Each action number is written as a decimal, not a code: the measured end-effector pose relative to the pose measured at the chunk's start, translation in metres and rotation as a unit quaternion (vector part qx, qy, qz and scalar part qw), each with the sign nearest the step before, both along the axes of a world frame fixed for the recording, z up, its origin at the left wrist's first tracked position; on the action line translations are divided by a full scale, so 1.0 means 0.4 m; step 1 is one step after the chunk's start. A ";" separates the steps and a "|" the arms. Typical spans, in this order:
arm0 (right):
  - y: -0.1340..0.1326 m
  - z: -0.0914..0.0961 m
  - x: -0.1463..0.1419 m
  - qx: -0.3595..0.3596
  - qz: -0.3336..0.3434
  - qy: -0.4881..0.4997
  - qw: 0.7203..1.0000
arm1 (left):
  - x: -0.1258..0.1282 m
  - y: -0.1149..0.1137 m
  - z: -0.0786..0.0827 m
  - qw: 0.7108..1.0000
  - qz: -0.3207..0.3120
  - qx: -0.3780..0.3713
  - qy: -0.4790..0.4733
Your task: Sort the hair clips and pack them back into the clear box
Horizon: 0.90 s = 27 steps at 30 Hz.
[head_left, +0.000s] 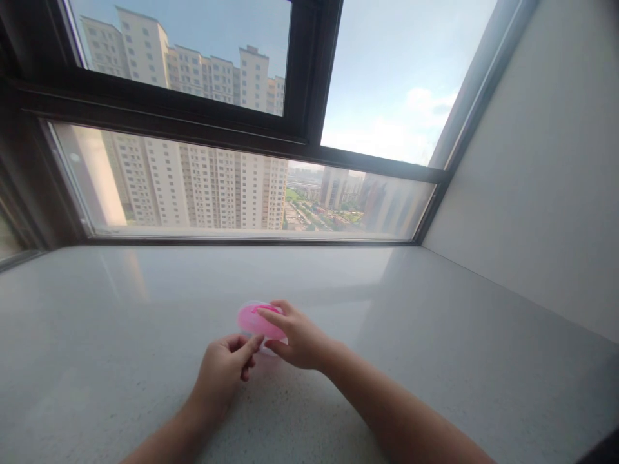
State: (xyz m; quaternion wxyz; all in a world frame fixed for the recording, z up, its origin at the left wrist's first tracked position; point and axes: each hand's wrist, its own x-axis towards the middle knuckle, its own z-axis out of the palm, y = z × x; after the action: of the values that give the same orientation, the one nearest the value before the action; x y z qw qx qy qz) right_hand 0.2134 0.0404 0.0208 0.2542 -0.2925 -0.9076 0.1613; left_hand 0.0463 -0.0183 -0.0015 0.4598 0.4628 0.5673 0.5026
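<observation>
A round, translucent pink lid (251,319) with a brighter pink strip across its top is tilted above the pale sill, near the middle of the view. Below it shows part of a clear, see-through piece, perhaps a container; most of that is hidden by my fingers. My right hand (297,335) grips the lid from the right, fingers over its top and thumb low at its near side. At the lid's near left edge, my left hand (229,362) is closed in a pinch, thumb against bent fingers. What lies in that pinch is too small to make out.
The speckled, glossy sill (145,361) spreads around both hands. Behind it stands a dark window frame (217,119) with glass panes, tall buildings outside. A plain pale wall (541,193) rises on the right. Something dark cuts into the bottom right corner.
</observation>
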 end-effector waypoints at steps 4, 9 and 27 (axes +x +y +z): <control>0.009 -0.004 0.013 0.004 0.013 0.013 1.000 | -0.007 0.001 0.004 0.991 -0.038 0.058 0.110; 0.013 -0.006 0.019 -0.006 0.037 0.032 0.999 | -0.025 0.009 0.004 0.968 -0.065 0.110 0.215; -0.002 0.008 0.022 -0.020 0.097 0.034 0.995 | -0.101 0.048 -0.027 0.837 0.001 0.357 0.416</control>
State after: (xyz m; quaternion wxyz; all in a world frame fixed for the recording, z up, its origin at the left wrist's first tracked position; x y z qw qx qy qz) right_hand 0.2221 0.0396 0.0241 0.2621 -0.2027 -0.9191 0.2135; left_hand 0.0058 0.0008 -0.0123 -0.0168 0.7597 0.4869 0.4307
